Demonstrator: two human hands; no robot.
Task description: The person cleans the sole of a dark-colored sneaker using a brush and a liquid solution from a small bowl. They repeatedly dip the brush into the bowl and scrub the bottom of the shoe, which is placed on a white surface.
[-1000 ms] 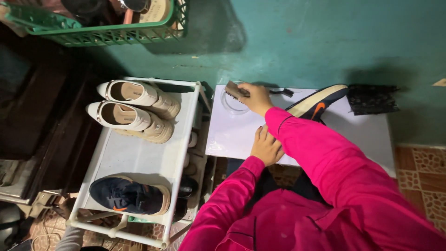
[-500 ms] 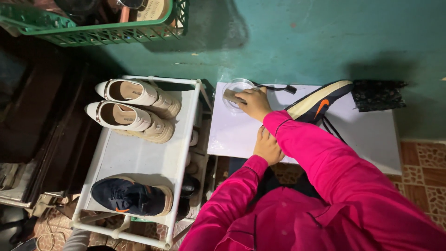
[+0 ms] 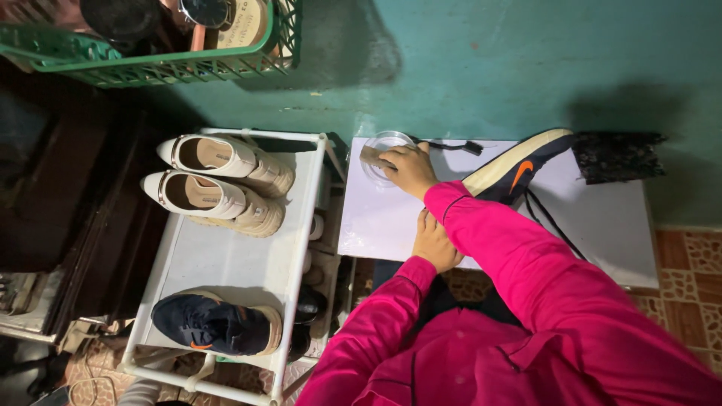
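Note:
My right hand (image 3: 410, 169) reaches across the white table (image 3: 602, 233) and is shut on a small tan brush (image 3: 371, 156). It presses the brush into a clear glass bowl (image 3: 385, 140) at the table's back left corner. My left hand (image 3: 435, 242) rests with curled fingers near the table's front edge and holds nothing. A dark sneaker (image 3: 519, 169) with a cream sole and an orange mark lies on its side just right of my right wrist. Its black laces (image 3: 553, 222) trail over the table.
A white shoe rack (image 3: 226, 263) stands to the left with two cream shoes (image 3: 218, 180) and a navy sneaker (image 3: 214, 325). A green crate (image 3: 150, 68) sits high at the back left. A black textured pad (image 3: 617, 154) lies by the teal wall. Patterned floor tiles (image 3: 692, 263) show at right.
My right hand has carried the tan brush a short way right and into the clear bowl. My left hand has stayed near the table's front edge.

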